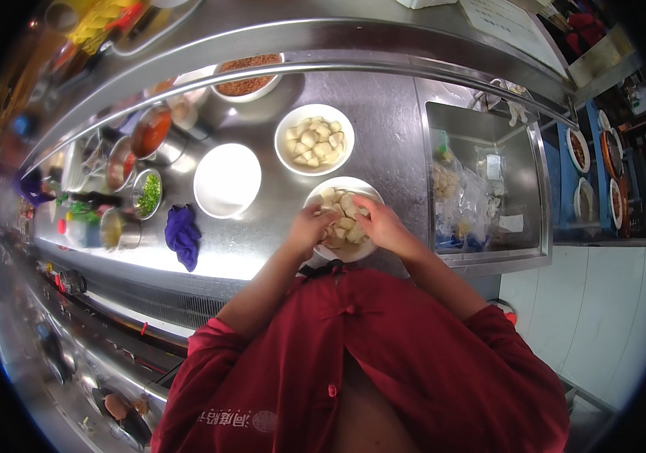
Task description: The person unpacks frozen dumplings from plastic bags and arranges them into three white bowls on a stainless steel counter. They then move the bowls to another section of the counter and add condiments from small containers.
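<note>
Close in front of me, a white bowl [378, 195] holds pale, cream-coloured chunks [346, 219] that look like peeled root vegetable. My left hand [308, 229] reaches over its left side, with curled fingers touching the chunks. From the right, my right hand [382, 223] has its thumb and fingers on the same pile. Whether either hand grips a piece is hidden among the chunks. Just beyond, a second white bowl [280, 148] contains similar cut chunks [316, 141]. A white bowl [227, 180] with nothing visible inside sits to the left.
A purple cloth [182, 235] lies crumpled on the steel counter. Farther left are a bowl of chopped greens [148, 194] and a pot of red sauce [152, 131]. The sink [487, 136] at right contains plastic bags [464, 195]. A metal rail [351, 67] crosses the counter's far side.
</note>
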### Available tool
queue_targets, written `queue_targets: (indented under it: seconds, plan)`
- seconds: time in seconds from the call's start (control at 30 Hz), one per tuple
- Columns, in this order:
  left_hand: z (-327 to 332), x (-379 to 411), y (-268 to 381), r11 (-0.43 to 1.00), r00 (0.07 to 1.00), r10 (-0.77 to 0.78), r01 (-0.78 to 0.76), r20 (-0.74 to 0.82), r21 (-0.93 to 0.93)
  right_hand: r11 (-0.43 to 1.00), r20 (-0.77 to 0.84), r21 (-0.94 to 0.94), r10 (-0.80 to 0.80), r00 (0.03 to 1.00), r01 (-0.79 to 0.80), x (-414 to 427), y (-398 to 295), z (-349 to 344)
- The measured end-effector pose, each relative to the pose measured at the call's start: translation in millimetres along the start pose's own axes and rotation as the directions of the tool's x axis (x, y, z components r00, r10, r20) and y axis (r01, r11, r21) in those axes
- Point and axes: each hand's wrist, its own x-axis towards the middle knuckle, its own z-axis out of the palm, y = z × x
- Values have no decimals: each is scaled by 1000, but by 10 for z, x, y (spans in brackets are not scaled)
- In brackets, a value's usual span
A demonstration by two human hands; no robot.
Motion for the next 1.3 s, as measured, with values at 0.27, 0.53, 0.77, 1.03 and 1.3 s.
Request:
queue_targets:
  seconds: [0.27,0.53,0.77,1.03,1.3]
  plan:
    - [25,-174,146,742,950,289,-302,121,599,988,-4,135,73,997,-72,-115,-51,63]
    - [-6,-96,62,556,902,401,-379,160,740,998,-133,41,48,990,-43,72,72,32]
    - [30,-106,73,484,849,471,-476,239,735,998,64,-17,-60,996,62,186,69,121]
    - [-13,-122,49,649,897,391,-428,207,629,980,237,95,147,960,-173,232,12,151]
    - [120,-235,82,494,690,667,-692,282,526,341,430,780,318,845,-525,207,-68,61]
